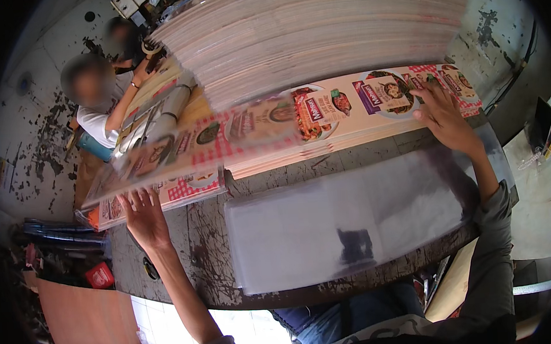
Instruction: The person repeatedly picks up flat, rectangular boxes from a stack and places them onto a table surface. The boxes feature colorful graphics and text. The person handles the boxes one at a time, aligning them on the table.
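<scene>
The left hand [142, 215], fingers spread, touches the near left edge of a long printed carton sheet [248, 132]; the right hand [442, 114], also spread flat, presses its far right end. The sheet looks half moved from the tall stack [317, 30] behind. Clear plastic sheets [329, 225] cover the near table [212, 277], leaving little free room.

A worn, paint-chipped surface [212, 264] carries a pile of clear plastic sleeves [354, 221]. A tall stack of flat cardboard sheets [317, 30] rises at the far side. Two other people [97, 98] sit at the far left end. A brown cardboard piece [89, 322] lies on the floor, a small red packet [99, 275] beside it.
</scene>
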The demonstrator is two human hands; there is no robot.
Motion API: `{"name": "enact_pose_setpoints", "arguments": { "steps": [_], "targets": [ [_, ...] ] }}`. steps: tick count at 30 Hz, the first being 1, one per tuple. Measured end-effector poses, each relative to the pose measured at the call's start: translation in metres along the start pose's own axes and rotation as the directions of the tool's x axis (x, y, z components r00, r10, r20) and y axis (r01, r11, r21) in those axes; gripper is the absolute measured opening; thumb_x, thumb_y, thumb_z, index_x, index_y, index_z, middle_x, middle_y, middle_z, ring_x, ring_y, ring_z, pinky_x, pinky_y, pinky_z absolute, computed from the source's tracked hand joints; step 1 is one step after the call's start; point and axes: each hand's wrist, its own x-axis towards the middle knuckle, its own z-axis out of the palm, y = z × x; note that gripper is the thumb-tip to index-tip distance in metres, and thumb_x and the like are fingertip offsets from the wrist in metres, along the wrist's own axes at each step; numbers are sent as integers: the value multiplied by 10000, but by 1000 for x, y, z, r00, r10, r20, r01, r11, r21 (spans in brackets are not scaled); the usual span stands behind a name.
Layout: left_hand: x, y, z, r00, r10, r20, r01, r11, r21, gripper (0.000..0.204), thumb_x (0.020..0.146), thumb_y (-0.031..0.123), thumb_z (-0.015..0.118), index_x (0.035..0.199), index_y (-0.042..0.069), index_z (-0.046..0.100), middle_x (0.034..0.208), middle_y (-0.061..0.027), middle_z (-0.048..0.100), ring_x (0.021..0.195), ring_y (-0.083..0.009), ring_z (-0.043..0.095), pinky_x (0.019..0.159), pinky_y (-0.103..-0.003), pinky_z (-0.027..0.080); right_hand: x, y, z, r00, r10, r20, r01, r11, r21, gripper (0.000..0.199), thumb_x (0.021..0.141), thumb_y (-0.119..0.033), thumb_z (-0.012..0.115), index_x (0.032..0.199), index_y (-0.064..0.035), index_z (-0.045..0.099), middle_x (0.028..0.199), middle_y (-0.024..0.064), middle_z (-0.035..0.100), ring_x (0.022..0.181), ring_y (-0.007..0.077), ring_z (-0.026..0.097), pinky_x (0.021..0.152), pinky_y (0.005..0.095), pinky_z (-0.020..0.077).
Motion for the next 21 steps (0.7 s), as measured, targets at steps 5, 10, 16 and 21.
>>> {"name": "enact_pose_setpoints", "arguments": {
  "steps": [5,10,16,21],
  "targets": [
    [1,-15,15,943,-12,-334,69,985,158,430,912,317,503,1298,150,413,1364,-65,400,1218,-231,393,976,-496,357,-1,-7,-1,1000,0,-2,0,999,-38,481,901,-435,460,1261,-121,406,1305,163,359,1243,350,300,1001,565,226],
    [20,-15,-29,975,-26,-219,96,945,314,373,896,122,489,1262,77,430,1260,-119,449,1157,-278,434,936,-480,424,-3,-11,-1,1000,-8,22,9,999,-51,548,887,-457,471,1291,-98,378,1310,188,349,1240,370,292,1006,571,221],
    [50,2,-57,883,255,-395,-133,941,312,414,821,-82,513,1204,-6,375,1128,-163,499,973,-264,548,874,-424,507,-7,-13,1,999,-38,-26,34,990,-138,622,872,-482,481,1327,-81,344,1321,204,336,1239,388,288,1010,574,214],
    [37,-2,-48,971,-38,-234,126,920,370,358,826,-2,574,1160,-54,456,1101,-135,543,994,-252,562,829,-387,499,-5,-16,-2,998,-9,62,17,991,-130,649,858,-478,503,1345,-86,325,1351,199,312,1267,387,264,1022,576,201]
  ]
}}
